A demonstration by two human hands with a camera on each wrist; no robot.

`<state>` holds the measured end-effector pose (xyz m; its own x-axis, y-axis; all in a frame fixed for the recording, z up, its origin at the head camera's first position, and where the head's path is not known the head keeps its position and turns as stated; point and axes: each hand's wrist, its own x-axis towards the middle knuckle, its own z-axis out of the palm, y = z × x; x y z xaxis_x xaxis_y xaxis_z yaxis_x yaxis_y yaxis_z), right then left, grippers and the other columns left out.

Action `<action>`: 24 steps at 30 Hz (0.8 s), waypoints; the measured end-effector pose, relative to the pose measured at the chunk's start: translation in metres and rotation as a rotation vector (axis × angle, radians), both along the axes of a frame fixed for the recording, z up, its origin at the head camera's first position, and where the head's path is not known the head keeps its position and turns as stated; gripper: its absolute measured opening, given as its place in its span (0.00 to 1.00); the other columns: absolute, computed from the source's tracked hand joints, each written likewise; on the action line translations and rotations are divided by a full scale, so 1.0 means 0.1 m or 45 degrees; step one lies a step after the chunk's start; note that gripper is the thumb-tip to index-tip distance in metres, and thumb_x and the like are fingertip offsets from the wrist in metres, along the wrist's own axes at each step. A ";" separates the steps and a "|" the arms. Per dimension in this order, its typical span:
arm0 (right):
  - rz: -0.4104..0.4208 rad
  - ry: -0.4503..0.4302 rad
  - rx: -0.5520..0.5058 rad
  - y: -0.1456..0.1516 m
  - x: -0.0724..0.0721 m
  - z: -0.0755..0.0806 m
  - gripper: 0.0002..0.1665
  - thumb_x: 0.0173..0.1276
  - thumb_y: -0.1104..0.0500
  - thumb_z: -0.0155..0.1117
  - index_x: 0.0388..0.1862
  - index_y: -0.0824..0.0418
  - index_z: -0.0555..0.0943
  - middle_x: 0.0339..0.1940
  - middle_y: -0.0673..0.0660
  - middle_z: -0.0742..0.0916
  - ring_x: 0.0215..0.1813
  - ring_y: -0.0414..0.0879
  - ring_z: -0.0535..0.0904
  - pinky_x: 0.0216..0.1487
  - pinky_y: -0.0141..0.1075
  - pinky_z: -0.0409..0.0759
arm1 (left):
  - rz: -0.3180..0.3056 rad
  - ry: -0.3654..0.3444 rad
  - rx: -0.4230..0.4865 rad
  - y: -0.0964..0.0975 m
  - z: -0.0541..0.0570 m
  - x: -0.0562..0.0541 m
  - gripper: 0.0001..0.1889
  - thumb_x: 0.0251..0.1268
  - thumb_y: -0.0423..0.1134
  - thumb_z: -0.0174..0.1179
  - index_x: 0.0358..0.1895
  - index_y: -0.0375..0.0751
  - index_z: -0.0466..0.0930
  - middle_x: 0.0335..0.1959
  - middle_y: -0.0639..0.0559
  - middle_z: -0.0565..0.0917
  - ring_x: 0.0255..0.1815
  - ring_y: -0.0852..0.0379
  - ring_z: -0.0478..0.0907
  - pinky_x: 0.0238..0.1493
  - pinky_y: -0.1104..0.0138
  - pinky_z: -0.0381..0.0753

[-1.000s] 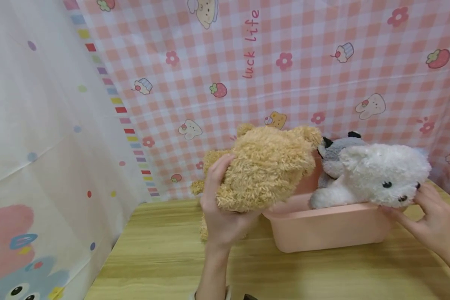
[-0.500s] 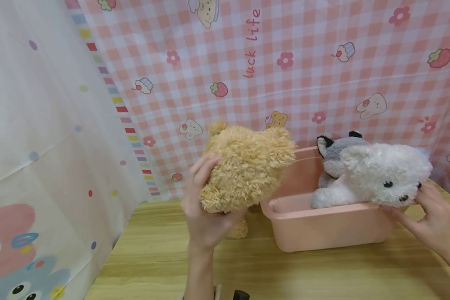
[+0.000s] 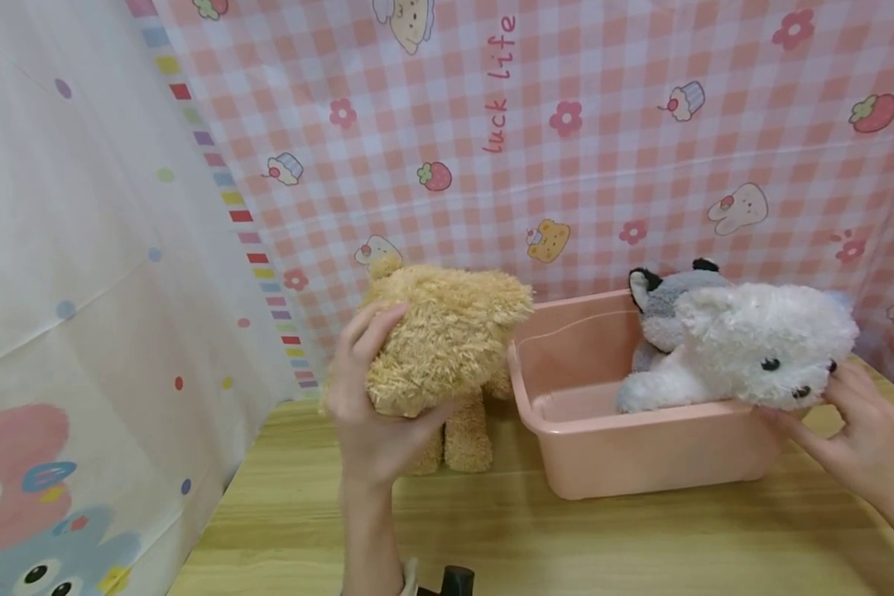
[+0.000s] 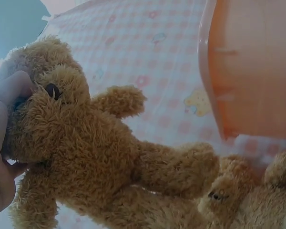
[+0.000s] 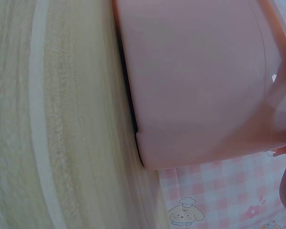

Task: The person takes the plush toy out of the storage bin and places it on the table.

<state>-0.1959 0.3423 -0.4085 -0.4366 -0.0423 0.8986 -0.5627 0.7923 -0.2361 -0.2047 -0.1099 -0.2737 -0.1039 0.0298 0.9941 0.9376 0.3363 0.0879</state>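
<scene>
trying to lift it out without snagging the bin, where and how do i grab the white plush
The white plush is probably best taken by its head, from above: the head stands over the rim of the pink bin with its top uncovered, while the front wall hides part of the body and the grey plush sits behind.

A pale cuff [image 3: 410, 577] edges the left forearm [image 3: 368, 530], with a short black round-ended cylinder [image 3: 458, 581] beside it.
</scene>
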 end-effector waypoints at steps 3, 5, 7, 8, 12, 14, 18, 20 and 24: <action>0.000 0.002 0.003 0.00 0.00 0.00 0.50 0.62 0.22 0.56 0.38 0.71 0.80 0.61 0.24 0.70 0.66 0.21 0.61 0.62 0.15 0.55 | -0.007 -0.029 0.029 -0.07 0.00 -0.02 0.37 0.33 0.33 0.75 0.57 0.26 0.76 0.54 0.32 0.79 0.59 0.40 0.76 0.64 0.47 0.74; -0.002 0.003 0.003 0.00 -0.01 0.01 0.49 0.62 0.21 0.56 0.37 0.71 0.80 0.60 0.24 0.70 0.66 0.21 0.61 0.62 0.14 0.55 | 0.004 -0.051 0.048 -0.12 0.00 -0.02 0.38 0.32 0.33 0.74 0.57 0.26 0.76 0.55 0.33 0.79 0.59 0.41 0.76 0.65 0.47 0.74; 0.000 0.004 0.004 0.00 -0.01 0.01 0.49 0.62 0.21 0.56 0.37 0.70 0.80 0.59 0.24 0.70 0.66 0.21 0.61 0.62 0.14 0.55 | 0.012 -0.070 0.060 -0.17 -0.01 -0.03 0.38 0.32 0.32 0.73 0.57 0.26 0.76 0.56 0.33 0.79 0.60 0.40 0.75 0.65 0.48 0.74; 0.000 0.005 0.003 0.00 -0.01 0.01 0.49 0.62 0.21 0.56 0.37 0.70 0.80 0.59 0.24 0.70 0.65 0.21 0.61 0.62 0.15 0.55 | 0.015 -0.078 0.063 -0.20 -0.01 -0.04 0.37 0.33 0.32 0.72 0.57 0.26 0.76 0.57 0.33 0.79 0.60 0.40 0.75 0.65 0.48 0.74; 0.000 0.004 0.000 0.00 -0.01 0.00 0.49 0.61 0.21 0.56 0.37 0.70 0.80 0.59 0.24 0.70 0.66 0.21 0.61 0.63 0.15 0.55 | 0.051 -0.112 0.064 -0.31 -0.04 -0.06 0.37 0.34 0.31 0.71 0.58 0.26 0.77 0.58 0.34 0.78 0.62 0.40 0.75 0.66 0.49 0.74; 0.002 0.002 -0.005 0.01 -0.01 0.00 0.50 0.61 0.21 0.56 0.37 0.71 0.80 0.59 0.24 0.70 0.66 0.21 0.61 0.63 0.15 0.55 | 0.079 -0.140 0.052 -0.38 -0.06 -0.08 0.37 0.34 0.31 0.71 0.59 0.26 0.77 0.59 0.35 0.78 0.62 0.41 0.75 0.66 0.49 0.74; 0.006 0.007 -0.009 0.01 -0.02 -0.01 0.50 0.61 0.21 0.57 0.38 0.71 0.80 0.59 0.24 0.70 0.66 0.21 0.62 0.64 0.15 0.55 | 0.115 -0.230 0.027 -0.53 -0.12 -0.13 0.38 0.35 0.30 0.72 0.61 0.28 0.77 0.61 0.37 0.78 0.64 0.44 0.74 0.68 0.50 0.72; 0.008 0.008 -0.009 0.01 -0.02 -0.01 0.50 0.61 0.22 0.57 0.38 0.71 0.80 0.59 0.25 0.70 0.66 0.21 0.62 0.64 0.15 0.55 | 0.126 -0.287 0.028 -0.61 -0.16 -0.15 0.39 0.34 0.28 0.73 0.62 0.30 0.77 0.61 0.39 0.79 0.64 0.46 0.74 0.69 0.53 0.71; 0.010 0.011 -0.017 0.01 -0.01 0.00 0.50 0.61 0.21 0.57 0.38 0.71 0.80 0.59 0.24 0.70 0.65 0.21 0.62 0.62 0.14 0.56 | 0.184 -0.385 0.031 -0.75 -0.23 -0.19 0.42 0.31 0.23 0.74 0.63 0.34 0.78 0.61 0.42 0.80 0.64 0.51 0.75 0.68 0.60 0.72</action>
